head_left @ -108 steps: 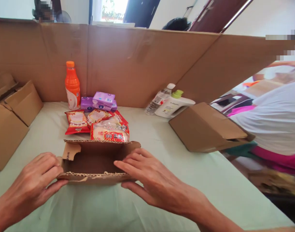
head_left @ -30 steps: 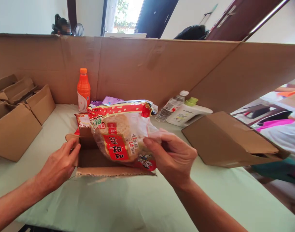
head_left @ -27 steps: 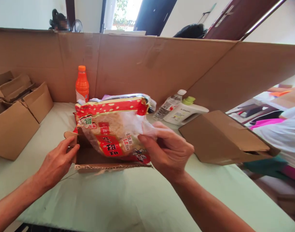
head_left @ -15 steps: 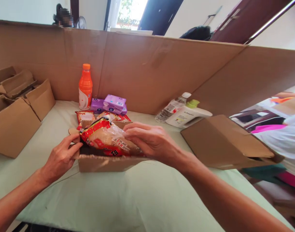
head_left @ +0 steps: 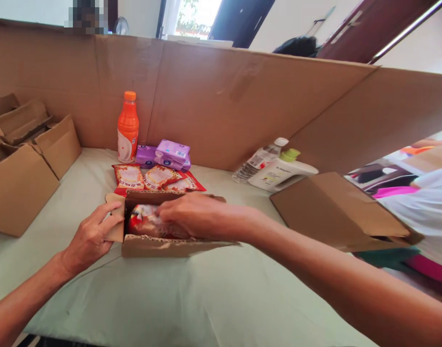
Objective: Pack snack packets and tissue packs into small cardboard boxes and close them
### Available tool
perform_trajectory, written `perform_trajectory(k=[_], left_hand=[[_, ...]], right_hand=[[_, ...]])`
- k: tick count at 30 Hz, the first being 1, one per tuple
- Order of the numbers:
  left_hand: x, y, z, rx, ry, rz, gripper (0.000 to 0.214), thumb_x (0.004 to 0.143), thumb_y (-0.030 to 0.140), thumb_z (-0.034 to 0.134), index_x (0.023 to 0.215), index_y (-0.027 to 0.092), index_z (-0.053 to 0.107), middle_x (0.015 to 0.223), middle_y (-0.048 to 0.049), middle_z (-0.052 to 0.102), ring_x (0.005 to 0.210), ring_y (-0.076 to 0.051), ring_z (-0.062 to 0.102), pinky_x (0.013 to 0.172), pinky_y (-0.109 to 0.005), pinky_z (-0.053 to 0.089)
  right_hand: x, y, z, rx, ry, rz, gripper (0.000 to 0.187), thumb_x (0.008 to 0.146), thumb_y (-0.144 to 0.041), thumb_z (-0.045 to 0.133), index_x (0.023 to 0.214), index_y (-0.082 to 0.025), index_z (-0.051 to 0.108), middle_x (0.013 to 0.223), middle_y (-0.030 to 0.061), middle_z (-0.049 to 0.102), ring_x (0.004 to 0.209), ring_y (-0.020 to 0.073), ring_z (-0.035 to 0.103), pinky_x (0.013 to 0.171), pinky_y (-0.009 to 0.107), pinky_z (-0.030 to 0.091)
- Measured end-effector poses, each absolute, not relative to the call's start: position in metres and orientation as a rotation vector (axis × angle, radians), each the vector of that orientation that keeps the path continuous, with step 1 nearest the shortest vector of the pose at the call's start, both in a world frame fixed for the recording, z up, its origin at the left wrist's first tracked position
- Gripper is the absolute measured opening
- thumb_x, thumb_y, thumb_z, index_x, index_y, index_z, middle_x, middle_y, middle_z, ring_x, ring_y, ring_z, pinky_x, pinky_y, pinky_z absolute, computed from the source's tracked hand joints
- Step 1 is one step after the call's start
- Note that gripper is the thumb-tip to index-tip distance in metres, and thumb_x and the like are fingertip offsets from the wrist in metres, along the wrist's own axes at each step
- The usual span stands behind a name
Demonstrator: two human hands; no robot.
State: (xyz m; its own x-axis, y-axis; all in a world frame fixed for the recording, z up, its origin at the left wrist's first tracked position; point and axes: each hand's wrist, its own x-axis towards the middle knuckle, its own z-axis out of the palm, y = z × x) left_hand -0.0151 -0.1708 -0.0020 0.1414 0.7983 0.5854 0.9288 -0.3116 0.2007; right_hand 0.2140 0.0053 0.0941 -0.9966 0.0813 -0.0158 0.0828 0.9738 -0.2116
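Note:
A small open cardboard box (head_left: 159, 245) sits on the pale green table (head_left: 192, 299) in front of me. Inside it lies a red and clear snack bag (head_left: 143, 222). My right hand (head_left: 192, 217) lies flat on top of the bag inside the box, fingers stretched out and pressing down. My left hand (head_left: 92, 233) pinches the box's left flap (head_left: 115, 221) with thumb and fingers. Behind the box lie several small red snack packets (head_left: 154, 177), purple packs (head_left: 165, 154) and an orange drink bottle (head_left: 127, 127).
A tall cardboard wall (head_left: 221, 101) rings the table. Empty cardboard boxes (head_left: 21, 178) stand at the left, another box (head_left: 336, 212) lies at the right. A water bottle (head_left: 259, 159) and a white bottle with green cap (head_left: 282, 168) lie by the wall. A person in white sits at far right.
My right hand carried the big snack bag from above the box down into it and now presses it flat. My left hand stayed on the left flap.

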Motion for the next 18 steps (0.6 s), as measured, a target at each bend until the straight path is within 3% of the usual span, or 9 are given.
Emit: perform_trajectory(k=[3,7,10,12,15,18], left_hand=[[-0.015,-0.167,-0.002,-2.227,-1.676,-0.931,0.044,0.075,-0.005,0.049,0.11,0.016,0.064,0.135,-0.0166,0.061,0.125,-0.025,0.063,0.101,-0.033,0.057],[-0.018,-0.163,-0.002,-2.246,-1.664,-0.946,0.042,0.078,-0.004,0.05,0.112,0.016,0.062,0.135,-0.0159,0.061,0.126,-0.024,0.063,0.103,-0.032,0.056],[-0.02,-0.162,-0.002,-2.249,-1.674,-0.954,0.04,0.081,-0.004,0.05,0.113,0.018,0.061,0.134,-0.0151,0.062,0.124,-0.024,0.064,0.102,-0.033,0.057],[-0.021,-0.163,-0.001,-2.253,-1.682,-0.955,0.04,0.083,-0.003,0.05,0.115,0.019,0.059,0.141,-0.0157,0.057,0.129,-0.026,0.061,0.101,-0.035,0.058],[-0.019,-0.17,-0.003,-2.182,-1.711,-1.023,0.044,0.087,0.002,0.057,0.126,0.022,0.055,0.156,-0.0171,0.042,0.134,-0.031,0.056,0.105,-0.044,0.057],[-0.012,-0.183,-0.01,-1.96,-1.913,-1.341,0.052,0.092,0.012,0.061,0.14,0.027,0.048,0.156,-0.0153,0.039,0.128,-0.03,0.061,0.106,-0.051,0.057]], right_hand=[[0.197,0.003,0.086,-0.024,2.875,-0.329,0.023,0.081,0.003,0.056,0.08,-0.018,0.066,0.088,0.0032,0.074,0.072,0.016,0.062,0.061,0.027,0.037],[0.186,0.007,0.081,0.141,2.759,-0.451,0.025,0.087,0.001,0.05,0.083,-0.017,0.068,0.091,0.0046,0.076,0.077,0.0175,0.066,0.066,0.028,0.042],[0.194,0.014,0.084,0.204,2.791,-0.572,0.027,0.089,-0.004,0.056,0.109,-0.016,0.071,0.116,0.0087,0.075,0.102,0.0225,0.069,0.086,0.032,0.05],[0.207,0.019,0.089,0.205,2.868,-0.63,0.035,0.091,-0.008,0.059,0.123,-0.017,0.068,0.132,0.0098,0.069,0.119,0.0247,0.065,0.1,0.037,0.049],[0.236,0.022,0.096,0.265,3.017,-0.655,0.029,0.095,-0.012,0.055,0.119,-0.018,0.07,0.128,0.0091,0.072,0.119,0.0234,0.067,0.103,0.038,0.051],[0.266,0.019,0.101,0.338,3.248,-0.723,0.029,0.101,-0.014,0.048,0.117,-0.017,0.071,0.122,0.009,0.074,0.115,0.0192,0.069,0.102,0.034,0.054]])
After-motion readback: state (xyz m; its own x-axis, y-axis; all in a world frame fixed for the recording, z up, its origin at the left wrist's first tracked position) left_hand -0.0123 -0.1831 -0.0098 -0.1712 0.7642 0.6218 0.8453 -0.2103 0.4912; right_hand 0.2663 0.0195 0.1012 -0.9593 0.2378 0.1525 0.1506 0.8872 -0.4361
